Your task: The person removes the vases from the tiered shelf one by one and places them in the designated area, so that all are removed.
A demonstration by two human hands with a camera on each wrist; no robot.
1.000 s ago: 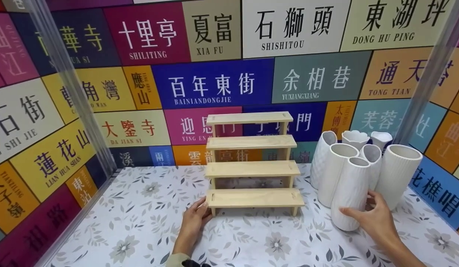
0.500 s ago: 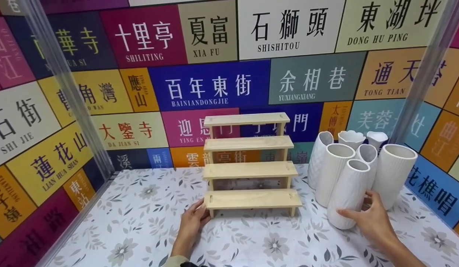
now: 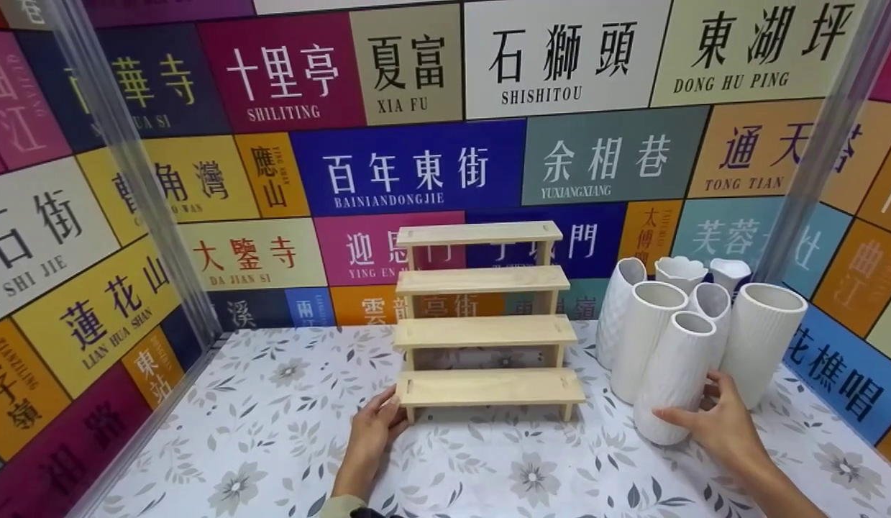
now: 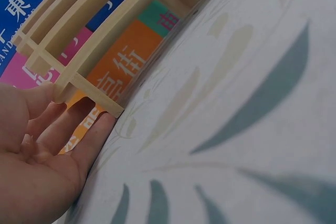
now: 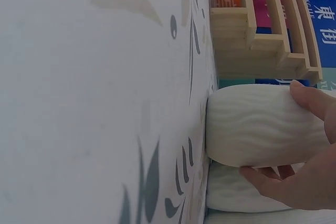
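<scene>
A four-step wooden display stand (image 3: 490, 388) stands on the patterned tablecloth in the head view. At its lower left end, my left hand (image 3: 369, 435) grips the corner of the lowest board. In the left wrist view the thumb meets the end of that board (image 4: 128, 32), while the fingers lie along the short leg (image 4: 97, 95). My right hand (image 3: 729, 428) holds a slim white ribbed vase (image 3: 669, 392) low on its body, thumb on the near side. The right wrist view shows the vase's (image 5: 252, 124) base right at the cloth, with fingers on both sides.
Behind the held vase cluster several other white vases, among them a wide ribbed one (image 3: 765, 345) at the right and a diamond-textured one (image 3: 612, 324) at the left. A colourful wall of lettered panels (image 3: 409, 165) backs the table. Clear corner posts (image 3: 150, 208) stand at its sides.
The head view has shifted slightly. Both hands keep the same places on the stand and the vase.
</scene>
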